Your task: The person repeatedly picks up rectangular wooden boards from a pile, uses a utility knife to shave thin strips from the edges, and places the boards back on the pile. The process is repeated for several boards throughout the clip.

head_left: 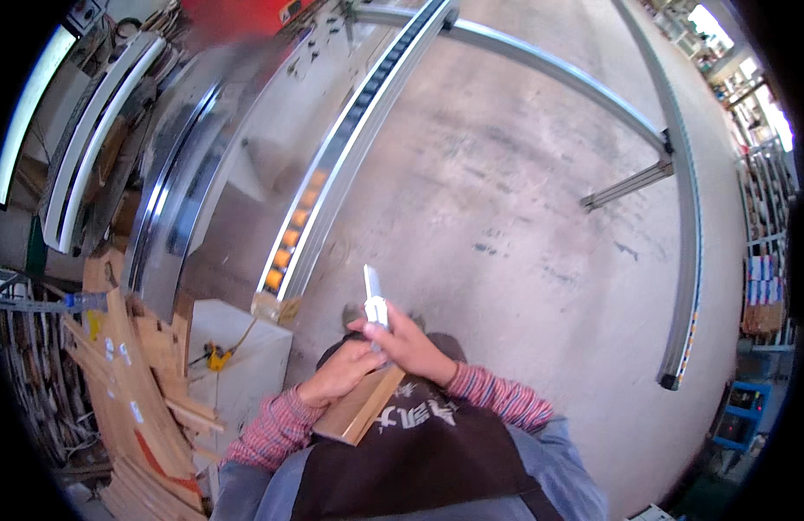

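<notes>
My left hand (335,375) lies on top of a flat light-brown wooden board (360,406) held against my chest, fingers pressed on its upper face. My right hand (406,343) is closed around a white utility knife (373,300) whose blade end points up and away from me, just above the board's far end. Both forearms wear red-striped sleeves and come in from the lower edge, over a dark apron.
A long metal roller rail (332,165) with orange rollers runs diagonally at the left. A curved metal rail (684,252) crosses the concrete floor (523,217) at the right. A white cabinet (237,356) and stacked wooden boards (133,399) stand at the lower left. Shelving lines the right edge.
</notes>
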`<action>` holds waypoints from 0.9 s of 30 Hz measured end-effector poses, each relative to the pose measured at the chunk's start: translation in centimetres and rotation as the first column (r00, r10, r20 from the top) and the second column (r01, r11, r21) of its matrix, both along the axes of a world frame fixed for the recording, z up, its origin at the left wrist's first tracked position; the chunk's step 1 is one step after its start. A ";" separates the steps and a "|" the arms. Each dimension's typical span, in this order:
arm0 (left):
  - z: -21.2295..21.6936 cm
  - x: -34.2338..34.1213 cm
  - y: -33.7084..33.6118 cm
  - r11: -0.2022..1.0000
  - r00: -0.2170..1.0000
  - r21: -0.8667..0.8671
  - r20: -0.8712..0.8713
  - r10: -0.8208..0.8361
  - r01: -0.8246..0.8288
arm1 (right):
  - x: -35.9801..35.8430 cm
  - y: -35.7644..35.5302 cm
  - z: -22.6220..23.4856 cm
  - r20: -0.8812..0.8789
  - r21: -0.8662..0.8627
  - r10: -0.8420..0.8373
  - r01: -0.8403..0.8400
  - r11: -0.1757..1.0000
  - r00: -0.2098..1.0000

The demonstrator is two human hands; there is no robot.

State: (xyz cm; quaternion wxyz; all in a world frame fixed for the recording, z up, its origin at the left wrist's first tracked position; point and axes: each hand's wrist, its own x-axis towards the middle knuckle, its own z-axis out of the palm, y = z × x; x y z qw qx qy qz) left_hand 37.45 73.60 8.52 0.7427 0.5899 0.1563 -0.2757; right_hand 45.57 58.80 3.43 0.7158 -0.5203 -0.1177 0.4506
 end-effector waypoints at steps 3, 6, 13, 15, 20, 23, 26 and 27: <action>1.0 -0.6 0.7 1.000 0.999 0.023 -0.045 -0.008 0.009 | 0.8 -2.2 3.7 0.865 -0.369 0.168 0.373 0.852 0.472; 1.0 -0.8 0.2 1.000 0.995 0.017 -0.096 -0.005 0.006 | 1.5 -3.2 5.2 0.945 -0.325 0.285 0.347 0.880 0.160; 0.7 -0.2 -1.6 0.996 0.991 0.023 -0.105 -0.082 0.085 | 3.1 -4.6 6.9 0.851 -0.519 0.524 0.106 0.848 -0.031; 0.3 -0.6 -1.8 0.996 0.988 0.031 -0.129 -0.080 0.085 | 2.7 -4.4 6.0 0.845 -0.529 0.534 0.092 0.843 -0.034; -0.6 -1.5 -1.8 0.990 0.993 0.135 -0.120 -0.015 0.031 | 1.5 -3.3 2.2 0.863 -0.439 0.410 0.036 0.898 0.295; -2.3 -0.8 -0.3 0.993 0.995 0.109 -0.098 -0.028 0.038 | 1.4 -2.1 0.2 0.821 -0.422 0.354 0.058 0.905 0.447; -4.2 -2.0 0.6 0.998 0.999 0.056 -0.032 0.022 -0.020 | 0.7 -1.6 -0.1 0.712 -0.459 0.332 0.052 0.887 0.618; -5.6 -2.4 1.3 0.995 0.999 0.097 -0.021 -0.034 0.036 | 0.7 -1.5 0.3 0.651 -0.481 0.318 0.051 0.875 0.689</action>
